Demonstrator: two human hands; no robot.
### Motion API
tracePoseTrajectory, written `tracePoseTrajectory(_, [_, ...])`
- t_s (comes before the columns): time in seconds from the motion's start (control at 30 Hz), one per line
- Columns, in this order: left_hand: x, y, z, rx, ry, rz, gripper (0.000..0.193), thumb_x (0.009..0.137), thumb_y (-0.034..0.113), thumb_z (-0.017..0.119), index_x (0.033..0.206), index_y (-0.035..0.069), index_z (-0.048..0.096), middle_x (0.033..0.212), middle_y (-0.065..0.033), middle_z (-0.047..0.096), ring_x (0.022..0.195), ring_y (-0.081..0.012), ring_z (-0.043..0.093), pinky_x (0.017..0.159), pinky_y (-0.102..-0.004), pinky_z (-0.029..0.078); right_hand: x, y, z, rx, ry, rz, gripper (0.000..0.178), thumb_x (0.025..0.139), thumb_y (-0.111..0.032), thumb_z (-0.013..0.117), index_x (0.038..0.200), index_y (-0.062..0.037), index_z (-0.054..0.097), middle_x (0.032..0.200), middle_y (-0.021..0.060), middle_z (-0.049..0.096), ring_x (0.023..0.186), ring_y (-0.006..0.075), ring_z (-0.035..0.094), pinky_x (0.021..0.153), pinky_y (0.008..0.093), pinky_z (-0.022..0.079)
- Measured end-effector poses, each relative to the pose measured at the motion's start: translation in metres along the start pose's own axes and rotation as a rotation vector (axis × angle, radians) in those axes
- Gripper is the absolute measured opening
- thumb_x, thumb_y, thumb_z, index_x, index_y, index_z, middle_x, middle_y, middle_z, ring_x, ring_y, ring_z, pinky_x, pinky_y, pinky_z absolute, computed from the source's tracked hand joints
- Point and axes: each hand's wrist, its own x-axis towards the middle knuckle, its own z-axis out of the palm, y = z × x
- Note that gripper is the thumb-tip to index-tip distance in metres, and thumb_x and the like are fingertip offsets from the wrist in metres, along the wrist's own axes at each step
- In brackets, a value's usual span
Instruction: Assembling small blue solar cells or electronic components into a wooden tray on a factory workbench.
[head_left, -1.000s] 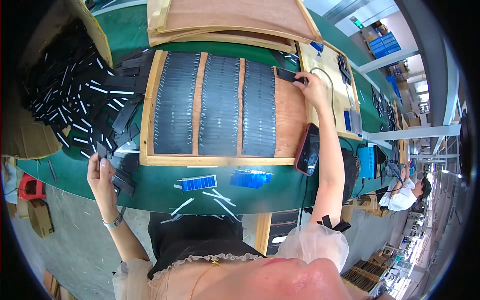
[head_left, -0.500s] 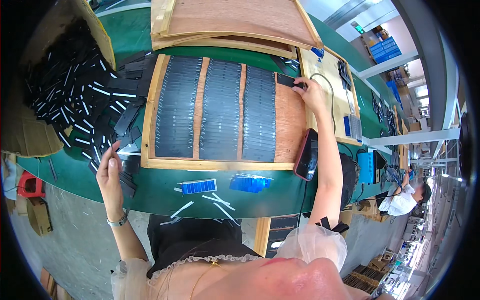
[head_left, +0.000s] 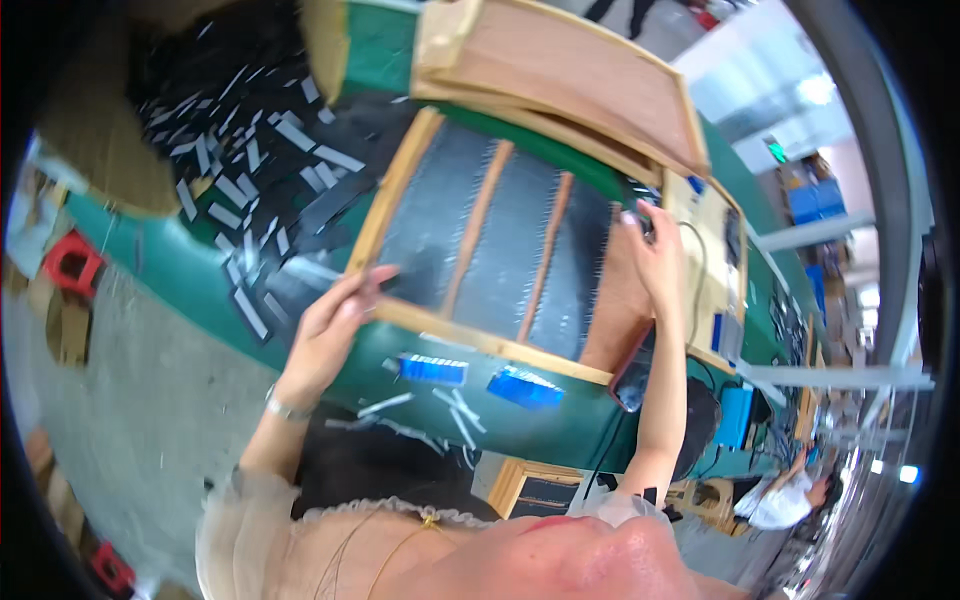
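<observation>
Clearly, the right hand (head_left: 657, 258) was nearer

Nearward from its grip, the bare column (head_left: 618, 300) of the wooden tray (head_left: 490, 342) ran lengthwise; black strips (head_left: 510, 240) lay leftward. The left hand (head_left: 325, 335) was at the near-left corner. Blur hid what, if anything, either grasped.

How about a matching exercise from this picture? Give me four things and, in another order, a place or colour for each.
1. Phone
2. Left hand
3. Table
4. Right hand

A. near the far right corner of the tray
B. by its near right corner
C. by its near left corner
D. green

Pairs: 1-B, 2-C, 3-D, 4-A
</observation>
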Motion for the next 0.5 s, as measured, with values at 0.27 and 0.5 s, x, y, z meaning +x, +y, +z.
tracePoseTrajectory(0.27, [0.012,0.0,0.032,-0.715,-0.304,-0.251,0.053,0.102,0.033,0.052,0.144,0.002,0.043,0.125,-0.0041,0.058,0.115,-0.0167,0.057,0.1,-0.0298,0.045,-0.059,-0.213,-0.003,0.482,-0.074,-0.279,0.017,0.089,-0.008,0.065,0.105,-0.0056,0.066,0.096,0.0125,0.061,0.087,0.0291,0.062,0.074,0.0368,0.051])
tracePoseTrajectory(0.5, [-0.019,0.006,0.026,-0.61,-0.232,-0.335,0.051,0.102,0.03,0.052,0.143,0.002,0.042,0.122,-0.012,0.06,0.109,-0.0226,0.064,0.096,-0.0388,0.053,-0.103,-0.232,0.048,0.468,0.173,-0.308,0.014,0.079,-0.006,0.072,0.089,-0.0049,0.063,0.087,0.0114,0.06,0.077,0.0268,0.058,0.063,0.0354,0.046])
